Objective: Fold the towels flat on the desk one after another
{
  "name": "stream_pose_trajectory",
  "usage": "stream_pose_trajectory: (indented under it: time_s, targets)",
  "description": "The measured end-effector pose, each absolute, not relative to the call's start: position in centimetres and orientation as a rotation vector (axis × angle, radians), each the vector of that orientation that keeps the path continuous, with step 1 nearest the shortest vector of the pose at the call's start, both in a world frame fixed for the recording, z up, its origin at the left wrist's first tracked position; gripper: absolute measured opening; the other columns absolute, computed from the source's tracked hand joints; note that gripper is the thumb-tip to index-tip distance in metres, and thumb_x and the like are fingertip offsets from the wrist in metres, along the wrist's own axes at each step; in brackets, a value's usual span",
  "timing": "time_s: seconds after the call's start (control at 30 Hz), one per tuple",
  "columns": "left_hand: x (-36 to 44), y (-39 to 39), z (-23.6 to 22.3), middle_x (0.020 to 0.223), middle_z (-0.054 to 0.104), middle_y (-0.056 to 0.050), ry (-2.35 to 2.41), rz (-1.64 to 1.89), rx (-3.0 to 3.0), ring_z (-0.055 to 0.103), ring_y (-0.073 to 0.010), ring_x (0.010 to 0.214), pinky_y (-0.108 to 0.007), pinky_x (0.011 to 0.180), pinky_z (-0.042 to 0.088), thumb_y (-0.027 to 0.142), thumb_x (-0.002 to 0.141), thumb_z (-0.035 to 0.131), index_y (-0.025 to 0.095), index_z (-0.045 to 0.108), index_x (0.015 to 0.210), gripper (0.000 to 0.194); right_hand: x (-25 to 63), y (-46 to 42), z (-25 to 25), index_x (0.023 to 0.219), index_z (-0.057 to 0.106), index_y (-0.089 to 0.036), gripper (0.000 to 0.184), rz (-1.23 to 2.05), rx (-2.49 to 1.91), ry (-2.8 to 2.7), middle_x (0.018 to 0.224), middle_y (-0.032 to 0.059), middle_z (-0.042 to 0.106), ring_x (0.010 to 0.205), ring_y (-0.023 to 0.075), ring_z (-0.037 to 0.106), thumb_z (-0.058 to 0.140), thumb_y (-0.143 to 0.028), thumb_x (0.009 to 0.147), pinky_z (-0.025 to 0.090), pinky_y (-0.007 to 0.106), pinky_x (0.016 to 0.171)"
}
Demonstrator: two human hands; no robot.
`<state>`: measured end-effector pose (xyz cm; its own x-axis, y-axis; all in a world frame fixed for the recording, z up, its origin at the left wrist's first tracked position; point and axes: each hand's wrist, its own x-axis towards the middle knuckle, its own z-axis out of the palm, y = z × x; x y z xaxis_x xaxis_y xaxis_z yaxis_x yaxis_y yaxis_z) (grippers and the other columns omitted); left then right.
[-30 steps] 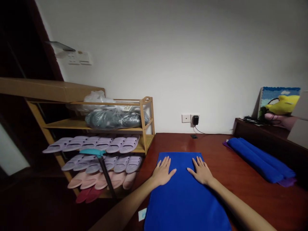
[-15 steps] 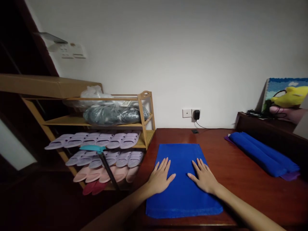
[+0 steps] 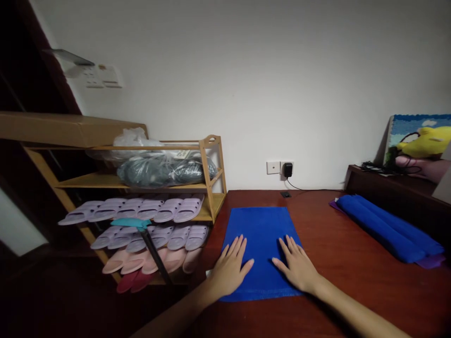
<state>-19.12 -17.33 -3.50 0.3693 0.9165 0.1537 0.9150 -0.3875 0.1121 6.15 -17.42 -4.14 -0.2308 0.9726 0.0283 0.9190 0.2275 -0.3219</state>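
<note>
A folded blue cloth (image 3: 262,234) lies flat on the reddish-brown wooden table, its near edge showing a stitched hem. My left hand (image 3: 230,267) rests palm down on its left side, fingers stretched out. On the right side of the cloth, my right hand (image 3: 298,265) lies flat in the same way, fingers spread. Between the two thumbs the cloth looks smooth. A small white tag (image 3: 208,273) pokes out by my left hand. Further right, a stack of folded blue cloths (image 3: 387,227) with a purple cloth (image 3: 431,261) under it lies on the table.
A wooden shoe rack (image 3: 207,178) with several rows of slippers (image 3: 188,209) stands left of the table (image 3: 327,291). A teal-topped pole (image 3: 155,251) leans before it. A black plug (image 3: 288,170) sits in the wall socket. A raised dark ledge (image 3: 398,180) borders the right side.
The blue cloth has slid a little away from me towards the wall, with both hands flat on it. A white tag now shows at its left edge. The view has shifted slightly.
</note>
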Motion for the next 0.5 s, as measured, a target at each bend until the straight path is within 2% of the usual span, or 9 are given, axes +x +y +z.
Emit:
stream_pose_trajectory:
  time_s: [0.13,0.5]
  targets:
    - [-19.6,-17.3,-4.3,0.152,0.019,-0.007,1.710,0.255,2.602,0.016,-0.0236,0.140,-0.044,0.112,0.014,0.063,0.091,0.021,0.018,0.023,0.146,0.071,6.1,-17.7,-5.0,0.147,0.019,-0.019,0.086,0.324,-1.765,-2.317,0.154,0.0038,0.007,0.142,0.0253,-0.001,0.016,-0.075,0.081,0.005,0.042,0.114]
    - [-21.5,-7.5,-3.2,0.153,0.014,-0.010,1.746,0.132,2.511,0.008,-0.0218,0.141,-0.045,0.112,0.009,0.064,0.090,0.017,0.012,0.020,0.147,0.076,3.3,-7.7,-4.5,0.147,0.019,-0.014,0.089,0.313,-1.768,-2.340,0.154,0.0127,0.008,0.142,0.0236,0.000,0.012,-0.074,0.082,0.004,0.039,0.113]
